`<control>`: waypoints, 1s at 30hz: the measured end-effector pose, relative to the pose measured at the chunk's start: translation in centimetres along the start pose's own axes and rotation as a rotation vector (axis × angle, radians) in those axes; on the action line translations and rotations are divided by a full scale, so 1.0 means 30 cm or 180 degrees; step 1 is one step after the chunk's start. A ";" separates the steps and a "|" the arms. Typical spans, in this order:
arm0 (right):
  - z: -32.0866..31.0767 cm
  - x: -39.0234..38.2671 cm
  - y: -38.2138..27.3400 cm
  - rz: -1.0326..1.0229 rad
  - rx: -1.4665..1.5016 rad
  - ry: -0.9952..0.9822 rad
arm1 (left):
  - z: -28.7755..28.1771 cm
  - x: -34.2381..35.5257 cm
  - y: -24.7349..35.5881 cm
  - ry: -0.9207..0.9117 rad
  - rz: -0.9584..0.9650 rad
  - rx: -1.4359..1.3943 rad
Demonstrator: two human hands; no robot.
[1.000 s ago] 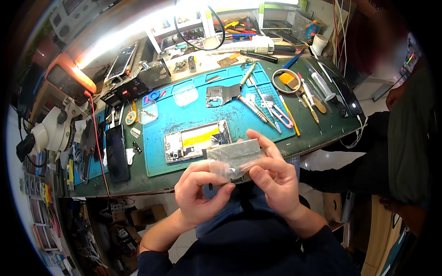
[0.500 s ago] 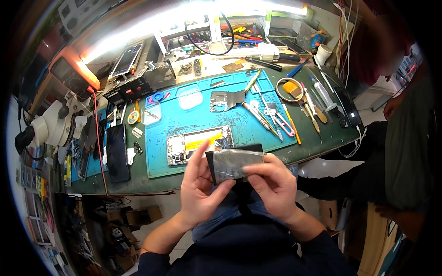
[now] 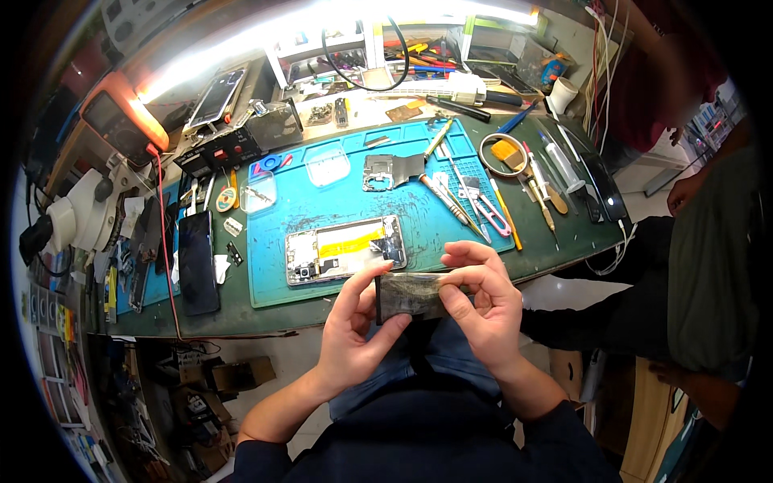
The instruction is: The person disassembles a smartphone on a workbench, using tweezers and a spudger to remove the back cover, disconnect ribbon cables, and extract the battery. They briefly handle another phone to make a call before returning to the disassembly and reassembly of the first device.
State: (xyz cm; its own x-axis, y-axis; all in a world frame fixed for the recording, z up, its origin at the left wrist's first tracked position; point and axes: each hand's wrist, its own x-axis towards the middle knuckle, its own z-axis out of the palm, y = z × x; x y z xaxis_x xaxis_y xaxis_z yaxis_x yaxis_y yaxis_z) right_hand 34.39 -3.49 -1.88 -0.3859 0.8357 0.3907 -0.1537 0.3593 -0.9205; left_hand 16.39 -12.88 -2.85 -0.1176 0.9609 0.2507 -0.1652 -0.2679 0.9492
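Just past the table's front edge, I hold a flat dark rectangular piece with shiny clear film [image 3: 409,296] over it. My left hand [image 3: 353,332] grips its left end, the thumb at the lower edge and the fingers along the side. At the right end, my right hand [image 3: 488,314] pinches the film between thumb and forefinger, the other fingers curled. Beyond my hands, an opened phone body [image 3: 302,268] with a yellow strip across its middle lies on the blue work mat [image 3: 270,233]. Fingers partly hide the piece's ends.
On the mat are a phone inner cover with a black flap [image 3: 403,169], clear trays [image 3: 326,167], screwdrivers and pink-handled tweezers [image 3: 503,221]. A dark phone [image 3: 199,262] lies left, near an orange multimeter [image 3: 125,113]. Another person [image 3: 713,266] is at the right.
The piece has tilted, and the film that stood loose across it now lies closer. My right fingers have moved to a pinch on its right end. The view has shifted slightly.
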 end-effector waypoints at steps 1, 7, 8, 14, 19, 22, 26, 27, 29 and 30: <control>0.002 -0.002 0.002 0.0051 0.0089 -0.0007 | -0.001 -0.002 0.000 -0.0001 -0.0064 0.0032; 0.022 -0.004 -0.028 0.0340 0.0506 0.0122 | 0.014 -0.003 0.011 0.0255 -0.0328 0.0015; 0.020 -0.002 -0.029 0.0331 0.0473 0.0122 | 0.015 -0.001 0.010 0.0277 -0.0325 0.0039; 0.013 0.000 -0.021 0.0331 0.0428 0.0217 | 0.008 -0.005 0.012 0.0209 -0.0440 0.0055; 0.016 -0.004 0.004 0.0362 0.0445 0.0423 | 0.007 -0.002 0.030 0.0092 -0.0617 -0.0177; 0.020 -0.008 0.011 0.0341 0.0428 0.0466 | 0.004 -0.004 0.026 0.0081 -0.0671 -0.0242; 0.027 -0.008 0.013 0.0385 0.0264 0.0445 | 0.019 0.000 0.022 0.0297 -0.0616 -0.0312; 0.029 -0.010 0.011 0.0350 0.0152 0.0414 | 0.021 0.001 0.022 0.0383 -0.0594 -0.0339; 0.030 -0.015 0.003 0.0280 0.0001 0.0357 | 0.011 0.004 0.026 0.0509 -0.0678 -0.0196; 0.030 -0.018 -0.003 0.0247 -0.0031 0.0326 | 0.006 0.005 0.028 0.0579 -0.0721 -0.0119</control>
State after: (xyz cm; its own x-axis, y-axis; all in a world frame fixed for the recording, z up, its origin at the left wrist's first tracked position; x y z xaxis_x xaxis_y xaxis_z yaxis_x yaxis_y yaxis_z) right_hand 33.79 -4.35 -2.02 -0.3012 0.8991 0.3177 -0.1181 0.2954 -0.9480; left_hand 16.43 -12.95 -1.98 -0.2469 0.9690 -0.0083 -0.2429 -0.0536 0.9686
